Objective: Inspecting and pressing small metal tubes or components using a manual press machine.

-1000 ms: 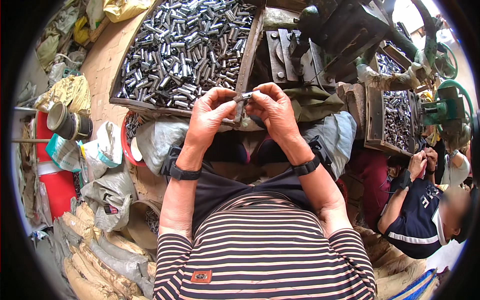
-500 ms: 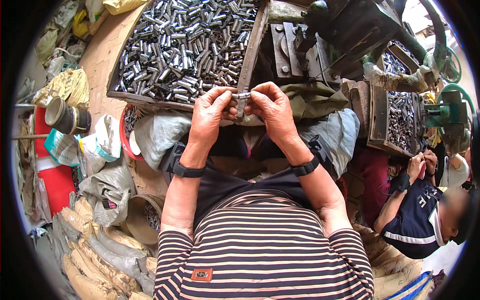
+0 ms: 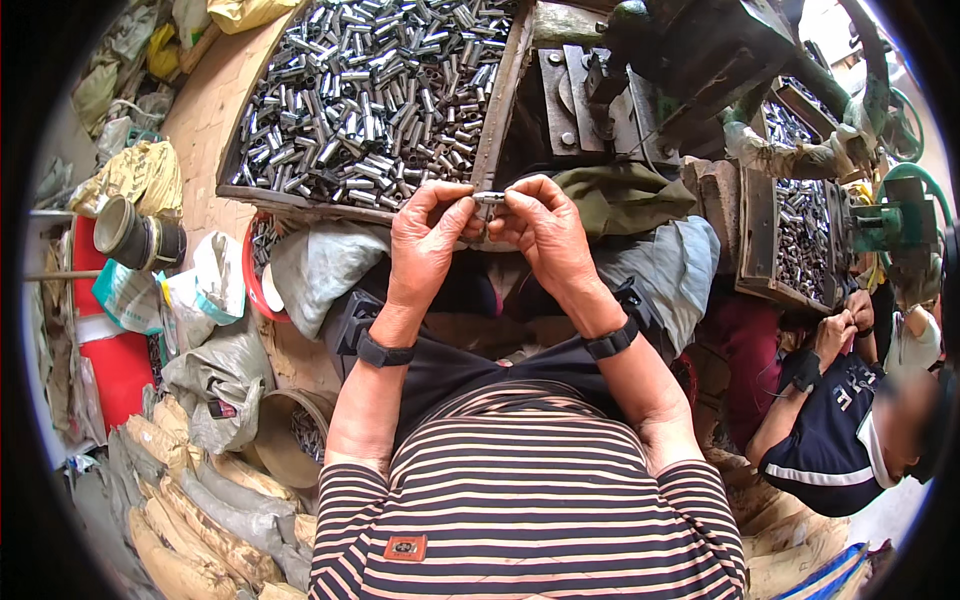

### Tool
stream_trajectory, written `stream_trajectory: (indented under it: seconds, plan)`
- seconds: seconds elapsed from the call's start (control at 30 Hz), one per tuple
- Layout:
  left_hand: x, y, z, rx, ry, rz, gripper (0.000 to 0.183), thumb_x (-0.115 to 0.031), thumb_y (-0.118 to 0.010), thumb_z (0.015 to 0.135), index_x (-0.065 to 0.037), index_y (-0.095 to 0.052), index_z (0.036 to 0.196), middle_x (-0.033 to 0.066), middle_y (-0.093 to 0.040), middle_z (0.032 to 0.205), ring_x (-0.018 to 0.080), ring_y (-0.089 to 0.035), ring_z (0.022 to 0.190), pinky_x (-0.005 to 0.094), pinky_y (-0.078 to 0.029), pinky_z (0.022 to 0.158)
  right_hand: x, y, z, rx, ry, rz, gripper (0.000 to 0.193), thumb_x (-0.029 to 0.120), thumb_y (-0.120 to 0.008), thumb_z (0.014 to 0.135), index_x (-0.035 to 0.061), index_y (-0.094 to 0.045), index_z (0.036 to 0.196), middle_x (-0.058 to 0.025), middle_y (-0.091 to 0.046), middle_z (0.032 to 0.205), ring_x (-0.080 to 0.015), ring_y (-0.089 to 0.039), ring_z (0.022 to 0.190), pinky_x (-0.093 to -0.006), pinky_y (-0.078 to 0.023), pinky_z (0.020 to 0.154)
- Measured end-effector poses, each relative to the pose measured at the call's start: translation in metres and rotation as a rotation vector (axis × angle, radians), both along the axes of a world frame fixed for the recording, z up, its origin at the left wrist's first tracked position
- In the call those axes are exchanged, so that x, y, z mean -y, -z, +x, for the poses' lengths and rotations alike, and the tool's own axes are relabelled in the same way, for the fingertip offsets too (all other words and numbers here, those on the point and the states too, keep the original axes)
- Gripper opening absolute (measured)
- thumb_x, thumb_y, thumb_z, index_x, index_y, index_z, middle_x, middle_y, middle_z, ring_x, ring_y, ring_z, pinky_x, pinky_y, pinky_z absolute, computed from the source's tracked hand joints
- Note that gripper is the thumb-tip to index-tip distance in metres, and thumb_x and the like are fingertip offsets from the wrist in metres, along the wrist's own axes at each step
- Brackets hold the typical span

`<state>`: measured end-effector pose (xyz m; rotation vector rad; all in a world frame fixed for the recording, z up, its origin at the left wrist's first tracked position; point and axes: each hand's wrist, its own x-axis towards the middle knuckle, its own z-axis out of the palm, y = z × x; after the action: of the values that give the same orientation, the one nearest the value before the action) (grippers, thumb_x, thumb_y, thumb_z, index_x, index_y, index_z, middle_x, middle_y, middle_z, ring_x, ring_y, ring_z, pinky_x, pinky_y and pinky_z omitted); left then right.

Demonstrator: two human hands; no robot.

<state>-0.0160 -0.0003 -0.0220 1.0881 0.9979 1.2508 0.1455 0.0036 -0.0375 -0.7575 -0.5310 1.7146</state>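
Observation:
Between my two hands is a small metal tube (image 3: 489,198), held level by its ends. My left hand (image 3: 428,235) pinches its left end between thumb and fingers. The right end is gripped the same way by my right hand (image 3: 548,228). Both hands are just in front of a wooden tray (image 3: 300,203) heaped with short shiny metal tubes (image 3: 370,110). My fingers hide parts of the tube's ends.
A dark machine with a bolted metal block (image 3: 575,100) stands right of the tray. Green cloth (image 3: 625,200) lies below it. Rightward, a co-worker (image 3: 830,410) sits by another box of metal pieces (image 3: 800,240). Full sacks (image 3: 190,510) and a tilted bucket (image 3: 285,430) stand at left.
Both hands have come slightly nearer to me with the tube. The co-worker's hands have shifted a little at the right.

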Motion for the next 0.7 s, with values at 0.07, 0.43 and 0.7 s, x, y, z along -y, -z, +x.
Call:
stream_trajectory:
  seconds: [0.07, 0.43, 0.7]
  plan:
    - [0.002, 0.0, -0.002, 0.005, 0.048, -0.019, 0.012, -0.007, -0.06, 0.092, -0.001, -0.062, 0.102, 0.0023, -0.066, 0.084, 0.0065, -0.062, 0.072, 0.0202, -0.051, 0.065, -0.001, 0.002, 0.006, 0.003, -0.072, 0.016, 0.01, 0.011, -0.061, 0.091, 0.0033, -0.055, 0.094, -0.0071, -0.064, 0.084, -0.0157, -0.066, 0.069, -0.0312, -0.057, 0.064]
    - [0.006, -0.001, -0.009, 0.056, 0.179, -0.094, 0.011, -0.008, -0.063, 0.091, -0.002, -0.063, 0.099, 0.0007, -0.064, 0.076, 0.0045, -0.057, 0.067, 0.02, -0.048, 0.062, 0.004, 0.011, 0.016, -0.145, -0.28, -0.004, 0.011, 0.012, -0.063, 0.091, 0.004, -0.056, 0.093, -0.0079, -0.064, 0.082, -0.0158, -0.063, 0.066, -0.0283, -0.055, 0.061]
    - [0.009, -0.003, -0.013, 0.299, 0.447, -0.198, 0.014, -0.007, -0.065, 0.088, -0.003, -0.06, 0.102, 0.0025, -0.061, 0.079, 0.0062, -0.054, 0.063, 0.0195, -0.044, 0.056, 0.006, -0.007, 0.017, -0.154, -0.503, 0.061, 0.011, 0.01, -0.063, 0.09, 0.0021, -0.056, 0.09, -0.0083, -0.063, 0.081, -0.0162, -0.064, 0.066, -0.0268, -0.054, 0.06]
